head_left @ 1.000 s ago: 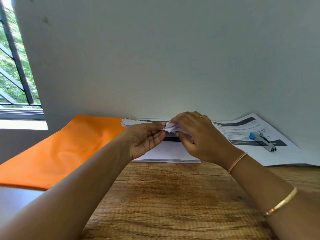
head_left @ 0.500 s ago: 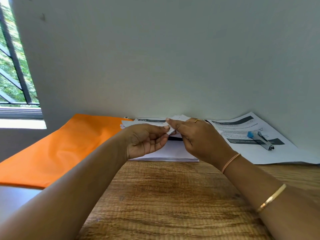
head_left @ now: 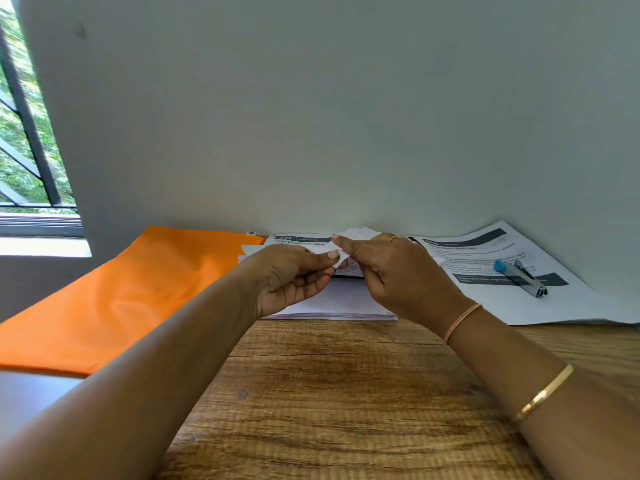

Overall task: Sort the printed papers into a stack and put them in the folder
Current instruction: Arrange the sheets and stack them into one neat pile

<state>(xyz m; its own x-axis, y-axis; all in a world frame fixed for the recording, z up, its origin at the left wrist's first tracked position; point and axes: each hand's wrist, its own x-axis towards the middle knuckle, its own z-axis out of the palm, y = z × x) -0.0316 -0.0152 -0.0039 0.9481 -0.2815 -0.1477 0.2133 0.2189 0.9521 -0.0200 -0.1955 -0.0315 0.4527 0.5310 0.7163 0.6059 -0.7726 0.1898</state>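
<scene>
Hands meet over the white stack of printed papers (head_left: 341, 304) on the brown wooden table (head_left: 346, 393) by the far wall (head_left: 346, 133). The left hand (head_left: 292, 275) and the right hand (head_left: 398, 277) both pinch one small white paper corner (head_left: 341, 258), I think to peel one sheet from the next. The flat orange folder (head_left: 121, 296) waits just left of the stack, ready for it. Far right lies a loose printed sheet (head_left: 571, 303) with a grey tool with a blue end (head_left: 521, 277) on top, maybe to hold it down. A heading on the stack looks like "2748" and "Wipe"; the rest is too blurry.
</scene>
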